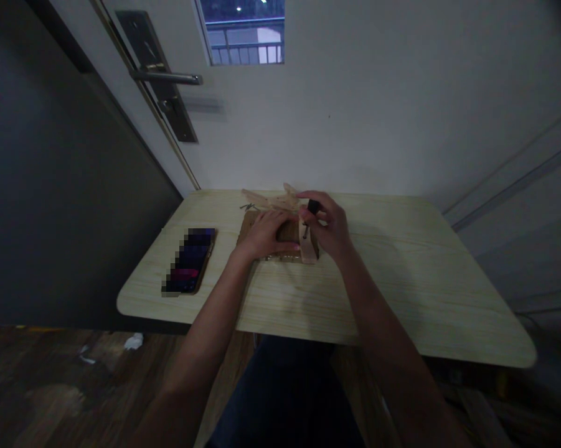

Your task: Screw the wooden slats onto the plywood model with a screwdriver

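Observation:
My left hand lies on a brown cardboard-like block, fingers stretched out and thumb apart, its tip beside a beige strip. The strip runs across the right end of the block. In my right hand is a small tool with a black handle, pinched between fingers and thumb. Its thin dark shaft slants down onto the strip; the exact tip is too small to make out. Behind the block lie crumpled beige strips, with several thin dark pins or nails next to them.
A phone rests on the left of the pale wooden table. The table's back edge meets a white door with a metal handle. My legs are under the front edge.

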`<action>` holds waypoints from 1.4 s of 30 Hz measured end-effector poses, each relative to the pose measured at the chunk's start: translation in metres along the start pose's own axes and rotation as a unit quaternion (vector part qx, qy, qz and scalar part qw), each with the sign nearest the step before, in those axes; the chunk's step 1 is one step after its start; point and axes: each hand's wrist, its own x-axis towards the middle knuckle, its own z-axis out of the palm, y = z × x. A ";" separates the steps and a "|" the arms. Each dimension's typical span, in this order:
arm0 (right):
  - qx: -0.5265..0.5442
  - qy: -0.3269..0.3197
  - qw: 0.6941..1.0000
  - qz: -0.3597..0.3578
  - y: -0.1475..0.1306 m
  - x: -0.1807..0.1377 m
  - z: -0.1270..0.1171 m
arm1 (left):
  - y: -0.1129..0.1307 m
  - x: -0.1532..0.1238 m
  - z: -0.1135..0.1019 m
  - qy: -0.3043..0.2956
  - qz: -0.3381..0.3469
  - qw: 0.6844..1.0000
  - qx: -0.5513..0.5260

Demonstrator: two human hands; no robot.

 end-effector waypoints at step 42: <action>0.064 0.049 0.996 -0.030 0.001 0.001 0.000 | 0.005 0.001 -0.005 -0.018 -0.002 1.000 0.008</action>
